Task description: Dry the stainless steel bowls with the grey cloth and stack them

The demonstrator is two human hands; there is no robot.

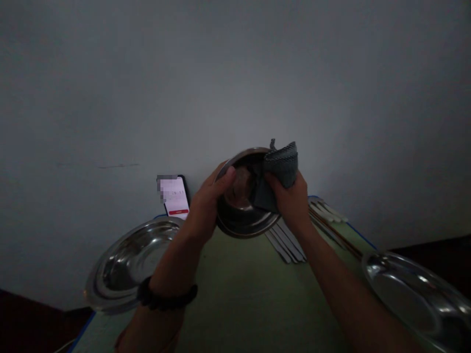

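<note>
A round stainless steel bowl [243,225] is held up above the table, tilted so that its inside faces me. My left hand [206,206] grips its left rim, the thumb lying over the edge and the other fingers hidden behind. On the bowl's right side, my right hand [290,196] is closed on a folded grey cloth [281,164]. Part of the cloth presses against the inner wall and rim. Some fingers of the right hand are out of sight behind the cloth and bowl.
On the green table [228,304], a large steel basin [106,294] stands left and another steel basin [408,299] right. A lit phone [175,196] leans on the wall. Several flat pale utensils [285,242], brown chopsticks [336,233] and several white spoons [327,211] lie at the right.
</note>
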